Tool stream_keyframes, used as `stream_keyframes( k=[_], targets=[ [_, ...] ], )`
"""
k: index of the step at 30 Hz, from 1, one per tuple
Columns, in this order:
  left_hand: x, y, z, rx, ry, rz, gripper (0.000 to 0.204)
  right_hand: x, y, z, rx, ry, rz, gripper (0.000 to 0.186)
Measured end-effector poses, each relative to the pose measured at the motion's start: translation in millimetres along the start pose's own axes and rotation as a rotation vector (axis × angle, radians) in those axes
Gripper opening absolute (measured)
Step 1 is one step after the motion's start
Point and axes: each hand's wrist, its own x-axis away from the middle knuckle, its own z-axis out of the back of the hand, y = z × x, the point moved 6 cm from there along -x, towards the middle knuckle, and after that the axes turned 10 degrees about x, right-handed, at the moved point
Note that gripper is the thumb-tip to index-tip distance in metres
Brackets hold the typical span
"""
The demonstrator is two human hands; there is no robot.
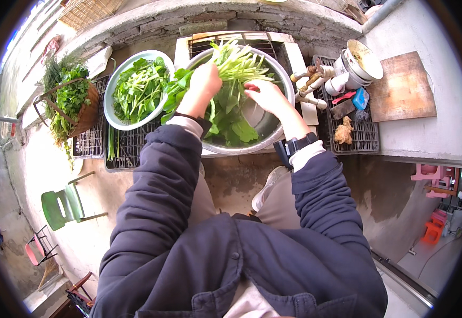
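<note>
A large metal basin (285, 119) stands in front of me with water and leafy greens (244, 131) in it. My left hand (205, 84) is closed around a bunch of these greens above the basin's left side. Pale stems (237, 62) fan out to the right of that hand, and leaves stick out on its left. My right hand (269, 96) is over the basin's right side, its fingers curled in against the stems and leaves. Left of the basin sits a pale blue bowl (112, 117) heaped with more greens.
At far left, a wicker basket (85, 108) holds herbs. Black crates (127, 153) support the bowl. Right of the basin are taps (311, 79), stacked white pots (359, 63), a ginger root (343, 130) and a wooden board (403, 87). A green chair (64, 206) stands at lower left.
</note>
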Motion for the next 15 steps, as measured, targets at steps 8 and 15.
stream_keyframes(
  k=[8,15],
  targets=[
    [32,38,2,0.359,-0.117,-0.098,0.024,4,9,7,-1.029,-0.095,-0.283,0.037],
    [87,40,-116,0.304,-0.597,0.159,0.030,12,93,-47,-0.686,-0.059,-0.589,0.012]
  ],
)
